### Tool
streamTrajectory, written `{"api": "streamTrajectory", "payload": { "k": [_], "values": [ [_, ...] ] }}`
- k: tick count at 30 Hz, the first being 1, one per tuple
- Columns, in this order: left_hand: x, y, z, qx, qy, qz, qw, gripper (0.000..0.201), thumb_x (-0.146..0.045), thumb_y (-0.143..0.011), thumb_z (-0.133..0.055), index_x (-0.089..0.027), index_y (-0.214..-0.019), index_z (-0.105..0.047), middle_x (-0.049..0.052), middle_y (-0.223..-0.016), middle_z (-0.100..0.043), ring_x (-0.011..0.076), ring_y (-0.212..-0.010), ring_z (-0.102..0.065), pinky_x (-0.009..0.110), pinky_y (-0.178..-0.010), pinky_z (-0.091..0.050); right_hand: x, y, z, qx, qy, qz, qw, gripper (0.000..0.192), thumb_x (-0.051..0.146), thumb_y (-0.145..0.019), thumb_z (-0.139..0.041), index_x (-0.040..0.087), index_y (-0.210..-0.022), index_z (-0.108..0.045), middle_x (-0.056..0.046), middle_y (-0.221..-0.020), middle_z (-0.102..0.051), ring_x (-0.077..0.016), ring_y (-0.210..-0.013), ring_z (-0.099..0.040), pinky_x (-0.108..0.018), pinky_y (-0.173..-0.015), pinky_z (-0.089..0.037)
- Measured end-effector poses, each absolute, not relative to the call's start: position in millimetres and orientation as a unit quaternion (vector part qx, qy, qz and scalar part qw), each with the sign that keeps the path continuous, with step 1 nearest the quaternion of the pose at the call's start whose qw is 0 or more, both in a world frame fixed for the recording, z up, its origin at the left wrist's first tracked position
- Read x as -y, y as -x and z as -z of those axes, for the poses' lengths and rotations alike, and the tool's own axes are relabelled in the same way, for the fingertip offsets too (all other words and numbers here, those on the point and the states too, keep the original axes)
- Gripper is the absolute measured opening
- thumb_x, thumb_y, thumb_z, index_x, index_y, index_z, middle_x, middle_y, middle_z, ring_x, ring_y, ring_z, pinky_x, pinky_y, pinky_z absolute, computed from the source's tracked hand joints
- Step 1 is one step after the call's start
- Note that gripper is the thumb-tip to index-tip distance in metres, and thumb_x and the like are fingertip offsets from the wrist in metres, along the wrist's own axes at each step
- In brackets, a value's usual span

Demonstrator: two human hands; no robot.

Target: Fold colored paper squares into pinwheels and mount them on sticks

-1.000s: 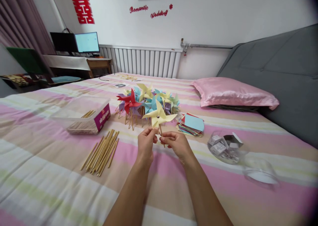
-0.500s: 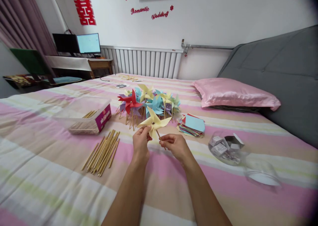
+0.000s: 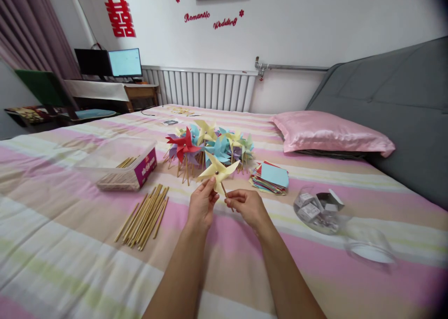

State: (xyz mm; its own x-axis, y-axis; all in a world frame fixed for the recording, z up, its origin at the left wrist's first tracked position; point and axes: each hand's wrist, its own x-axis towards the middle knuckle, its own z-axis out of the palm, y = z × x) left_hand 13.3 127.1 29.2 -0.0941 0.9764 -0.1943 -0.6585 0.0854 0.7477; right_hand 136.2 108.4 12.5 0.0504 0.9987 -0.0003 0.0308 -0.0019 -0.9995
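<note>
A yellow paper pinwheel (image 3: 217, 172) on a thin wooden stick is held up over the striped bedspread (image 3: 70, 244). My right hand (image 3: 247, 207) pinches the stick just below the wheel. My left hand (image 3: 203, 203) touches a lower blade of the wheel with its fingertips. Just behind stands a cluster of finished pinwheels (image 3: 206, 146) in red, blue, yellow and purple.
A bundle of wooden sticks (image 3: 145, 215) lies to the left, beside a clear box with a purple label (image 3: 131, 166). A stack of coloured paper squares (image 3: 270, 176) and a clear jar on its side (image 3: 317, 209) with its lid (image 3: 369, 249) lie to the right. A pink pillow (image 3: 329, 134) is behind.
The yellow pinwheel has dropped a little and turned, tilting flatter toward me. My left hand shifted from the stick area to the blade's edge.
</note>
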Motion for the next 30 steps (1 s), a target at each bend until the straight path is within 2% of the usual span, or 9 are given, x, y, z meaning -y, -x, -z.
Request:
{"api": "streamTrajectory", "payload": {
  "k": [7,14,20,26,30],
  "values": [
    [-127.4,-14.2,-32.8,-0.376,-0.144,-0.619,0.675,0.007,-0.017,-0.074,-0.069,-0.013,-0.078,-0.065,-0.003,-0.061,-0.063,0.0022,-0.041,-0.052,0.010,-0.036,-0.041,-108.6,-135.1,-12.5,0.492,0.524,-0.476,0.506,0.019,0.024,-0.059,-0.069,0.013,-0.074,-0.069,-0.003,-0.060,-0.065,-0.0152,-0.057,-0.057,-0.027,-0.054,-0.040],
    [-127.1,-13.6,-32.1,-0.376,-0.166,-0.623,0.666,0.011,-0.015,-0.071,-0.072,-0.014,-0.079,-0.065,0.000,-0.067,-0.067,0.0052,-0.050,-0.061,0.010,-0.039,-0.043,-108.5,-136.2,-12.9,0.490,0.527,-0.465,0.515,0.019,0.026,-0.059,-0.070,0.014,-0.074,-0.069,-0.003,-0.058,-0.065,-0.0146,-0.054,-0.056,-0.027,-0.053,-0.041],
    [-124.3,-15.4,-31.9,-0.390,-0.175,-0.610,0.667,0.006,-0.015,-0.072,-0.070,-0.014,-0.072,-0.064,-0.001,-0.061,-0.064,0.0074,-0.051,-0.063,0.012,-0.040,-0.044,-108.8,-135.9,-13.7,0.487,0.527,-0.469,0.514,0.019,0.027,-0.057,-0.071,0.015,-0.071,-0.069,-0.001,-0.055,-0.063,-0.0143,-0.053,-0.056,-0.026,-0.051,-0.039],
    [-122.8,-18.6,-31.7,-0.411,-0.216,-0.582,0.668,0.017,-0.024,-0.067,-0.076,-0.012,-0.067,-0.064,0.002,-0.061,-0.065,0.0077,-0.053,-0.062,0.012,-0.041,-0.041,-105.2,-133.9,-19.8,0.490,0.512,-0.485,0.513,0.018,0.025,-0.059,-0.068,0.013,-0.073,-0.070,-0.002,-0.056,-0.063,-0.0130,-0.054,-0.055,-0.025,-0.052,-0.037],
    [-117.8,-18.5,-34.9,-0.425,-0.283,-0.551,0.661,0.026,-0.033,-0.062,-0.078,-0.011,-0.068,-0.066,0.003,-0.060,-0.065,0.0058,-0.046,-0.057,0.013,-0.039,-0.035,-104.4,-135.6,-22.5,0.471,0.503,-0.507,0.517,0.019,0.023,-0.058,-0.068,0.013,-0.074,-0.069,-0.001,-0.055,-0.063,-0.0126,-0.053,-0.054,-0.025,-0.053,-0.037]
  ]
}}
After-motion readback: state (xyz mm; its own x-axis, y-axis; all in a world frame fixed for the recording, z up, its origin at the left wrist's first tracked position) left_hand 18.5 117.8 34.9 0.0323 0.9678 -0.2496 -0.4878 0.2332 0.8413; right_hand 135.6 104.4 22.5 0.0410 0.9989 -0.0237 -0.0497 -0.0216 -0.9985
